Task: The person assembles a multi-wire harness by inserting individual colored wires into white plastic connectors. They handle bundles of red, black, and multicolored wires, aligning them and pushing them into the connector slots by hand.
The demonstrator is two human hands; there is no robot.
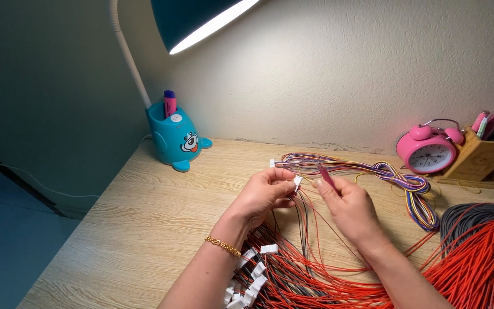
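Observation:
My left hand (266, 193) pinches a small white plastic connector (297, 182) above the wooden desk (144, 217). Close beside it, my right hand (347, 206) holds the end of a red wire (326, 176) between thumb and fingers, its tip pointing toward the connector. Red and black wires trail down from both hands into a pile of finished red-and-black leads with white connectors (255, 274) near the front edge.
A big bundle of loose red wires (475, 257) lies at the right, with grey wires behind it. A multicoloured cable loop (395, 174) lies beyond the hands. A teal lamp base with a pen (175, 137), a pink alarm clock (428, 150) and a wooden pen holder (481, 157) stand along the wall.

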